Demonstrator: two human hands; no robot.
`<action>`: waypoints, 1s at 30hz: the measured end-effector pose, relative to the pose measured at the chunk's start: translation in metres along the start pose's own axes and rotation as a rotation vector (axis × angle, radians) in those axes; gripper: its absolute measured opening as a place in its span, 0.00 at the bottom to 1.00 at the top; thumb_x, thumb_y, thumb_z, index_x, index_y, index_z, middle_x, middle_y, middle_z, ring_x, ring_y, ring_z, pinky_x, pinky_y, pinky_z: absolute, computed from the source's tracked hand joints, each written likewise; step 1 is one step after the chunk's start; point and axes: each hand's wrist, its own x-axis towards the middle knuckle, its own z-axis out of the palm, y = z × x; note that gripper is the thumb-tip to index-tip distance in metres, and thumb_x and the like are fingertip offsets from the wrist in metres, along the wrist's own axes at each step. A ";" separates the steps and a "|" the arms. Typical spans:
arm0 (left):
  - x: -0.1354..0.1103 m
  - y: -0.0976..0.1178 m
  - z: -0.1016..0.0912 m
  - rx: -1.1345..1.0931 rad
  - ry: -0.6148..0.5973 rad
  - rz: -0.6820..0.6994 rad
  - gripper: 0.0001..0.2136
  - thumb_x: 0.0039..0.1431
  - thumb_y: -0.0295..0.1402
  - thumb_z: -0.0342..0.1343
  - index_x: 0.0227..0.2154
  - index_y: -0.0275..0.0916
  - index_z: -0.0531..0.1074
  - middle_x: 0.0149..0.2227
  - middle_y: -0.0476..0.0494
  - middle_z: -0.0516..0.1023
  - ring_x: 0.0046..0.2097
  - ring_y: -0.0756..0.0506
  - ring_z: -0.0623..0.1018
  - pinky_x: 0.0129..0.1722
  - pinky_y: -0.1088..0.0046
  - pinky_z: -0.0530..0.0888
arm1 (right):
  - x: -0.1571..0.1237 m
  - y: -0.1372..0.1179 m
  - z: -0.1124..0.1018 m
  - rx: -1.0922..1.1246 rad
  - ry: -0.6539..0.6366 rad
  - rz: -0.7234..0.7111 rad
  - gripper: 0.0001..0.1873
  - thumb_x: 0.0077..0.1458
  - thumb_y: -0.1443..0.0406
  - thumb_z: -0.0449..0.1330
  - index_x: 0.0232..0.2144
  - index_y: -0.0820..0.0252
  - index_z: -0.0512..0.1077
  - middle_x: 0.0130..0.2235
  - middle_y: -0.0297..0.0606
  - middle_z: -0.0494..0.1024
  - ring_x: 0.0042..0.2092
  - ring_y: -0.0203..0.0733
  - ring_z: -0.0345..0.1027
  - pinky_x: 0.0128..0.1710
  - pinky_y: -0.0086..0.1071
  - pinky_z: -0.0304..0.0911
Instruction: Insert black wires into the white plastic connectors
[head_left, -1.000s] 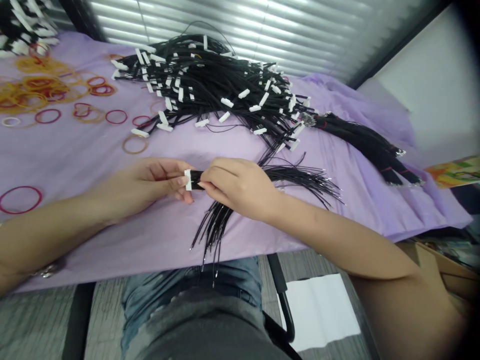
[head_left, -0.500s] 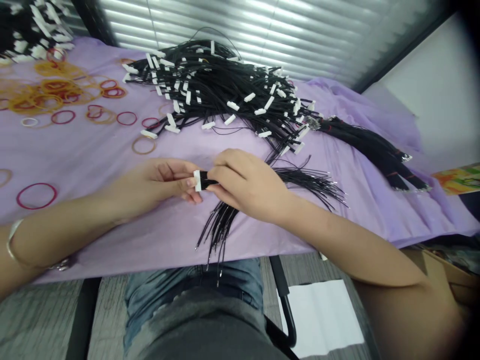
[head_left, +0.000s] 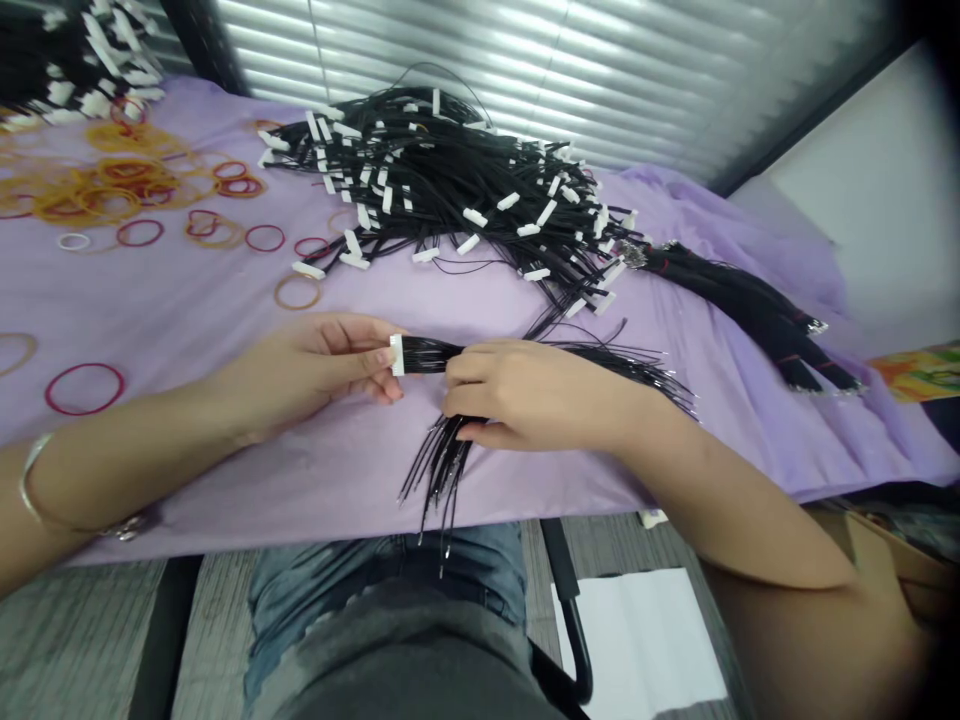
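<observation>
I am looking at a wire bundle (head_left: 431,353) that is showing glossy black strands, ending in a white connector (head_left: 396,355) on one side and silvery tips on the other. The cloth (head_left: 187,300) is reading as plain pale lilac, with no pattern. The wire pile (head_left: 450,190) is coming through black, speckled all over with white plugs. A tied bundle (head_left: 750,300) is showing black with thin red ties. The rubber bands (head_left: 90,190) are mixing yellow, orange and red, and one single band (head_left: 84,388) is showing red. The blinds (head_left: 562,70) are running in light grey and white horizontal stripes. I am also picking out faded blue jeans (head_left: 375,580), a white sheet (head_left: 645,640) and a silver bracelet (head_left: 34,490).
</observation>
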 end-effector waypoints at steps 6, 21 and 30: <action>-0.002 0.001 -0.001 -0.014 0.034 -0.013 0.07 0.55 0.29 0.64 0.36 0.33 0.76 0.25 0.49 0.79 0.29 0.53 0.77 0.31 0.84 0.74 | 0.003 0.003 0.001 0.007 0.012 -0.027 0.14 0.69 0.68 0.50 0.36 0.68 0.74 0.37 0.41 0.72 0.39 0.40 0.63 0.44 0.34 0.59; 0.001 -0.004 -0.005 0.022 0.016 0.011 0.08 0.55 0.34 0.66 0.35 0.35 0.77 0.26 0.47 0.79 0.28 0.52 0.77 0.29 0.83 0.74 | 0.017 -0.014 0.031 0.052 0.188 -0.178 0.11 0.68 0.65 0.53 0.39 0.63 0.74 0.43 0.39 0.73 0.46 0.42 0.63 0.49 0.35 0.60; 0.004 -0.004 -0.006 0.065 -0.013 0.062 0.11 0.54 0.36 0.66 0.35 0.32 0.78 0.27 0.46 0.79 0.29 0.51 0.77 0.30 0.82 0.75 | 0.019 -0.022 0.026 0.286 0.074 0.040 0.06 0.64 0.67 0.59 0.42 0.64 0.73 0.50 0.46 0.69 0.53 0.46 0.63 0.55 0.41 0.58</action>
